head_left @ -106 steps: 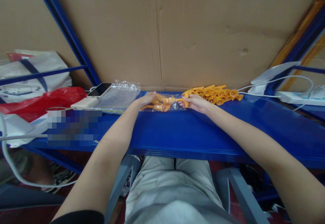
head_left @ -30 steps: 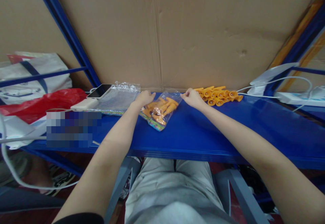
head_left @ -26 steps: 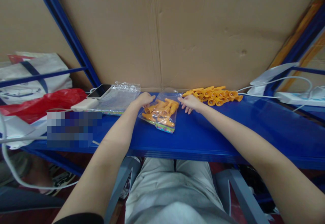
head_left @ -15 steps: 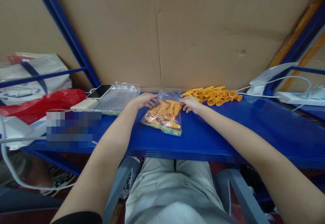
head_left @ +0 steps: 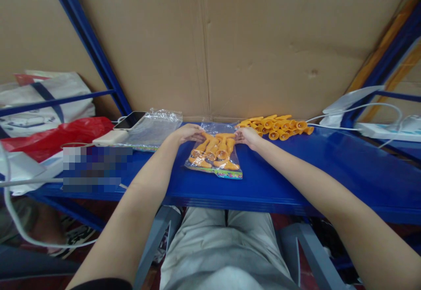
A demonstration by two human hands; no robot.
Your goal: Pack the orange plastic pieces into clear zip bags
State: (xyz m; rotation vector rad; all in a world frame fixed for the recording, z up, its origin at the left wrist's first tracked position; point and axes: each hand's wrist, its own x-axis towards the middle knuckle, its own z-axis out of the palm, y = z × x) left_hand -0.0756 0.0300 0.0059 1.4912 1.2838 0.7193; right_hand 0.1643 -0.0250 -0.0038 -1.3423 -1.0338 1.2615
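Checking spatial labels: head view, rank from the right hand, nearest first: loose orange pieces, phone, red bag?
1. Loose orange pieces: just right of the right hand, by the cardboard.
2. Phone: left, beyond the left hand.
3. Red bag: far left.

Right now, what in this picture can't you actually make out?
- Head view: a pixelated patch hides part of the blue shelf.
- The orange pieces in the clear bag, held by the left hand and right hand, overlap too much to count.
- Whether the bag's far edge is sealed: fingers cover it.
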